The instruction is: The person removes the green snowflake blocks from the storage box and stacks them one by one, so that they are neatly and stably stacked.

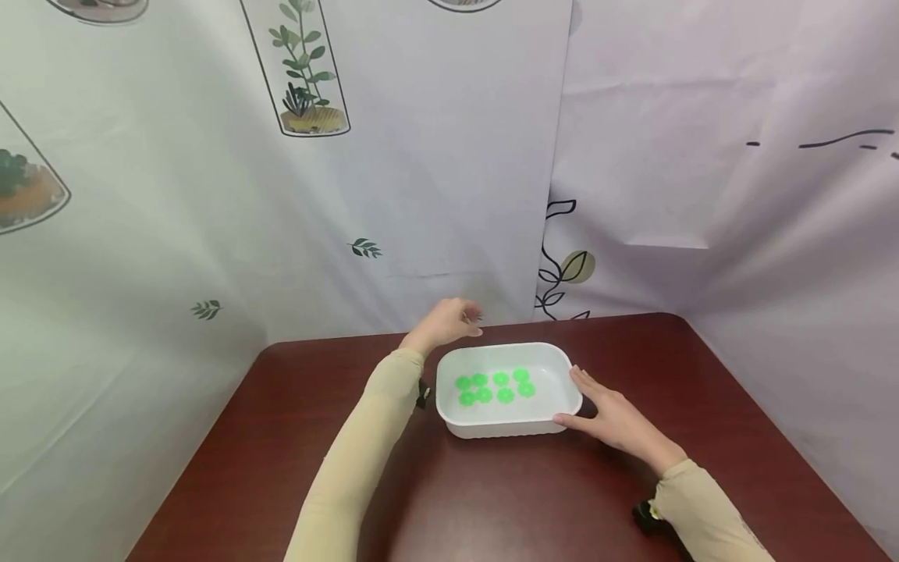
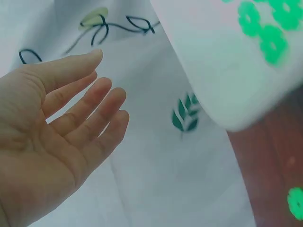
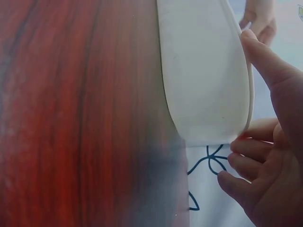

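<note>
A white oval-cornered container stands on the table with several green flower-shaped pieces lying in loose rows inside. My right hand grips its right end, thumb at the near rim and fingers at the far right corner; in the right wrist view the hand holds the white wall. Beyond the container's far left corner, my left hand is raised, touching nothing. The left wrist view shows that hand empty, fingers loosely bent, beside the blurred container.
The dark red-brown table meets hanging white cloth with plant prints behind and at both sides. Another green flower-shaped piece shows against the table at the left wrist view's right edge. Black wrist devices are partly visible.
</note>
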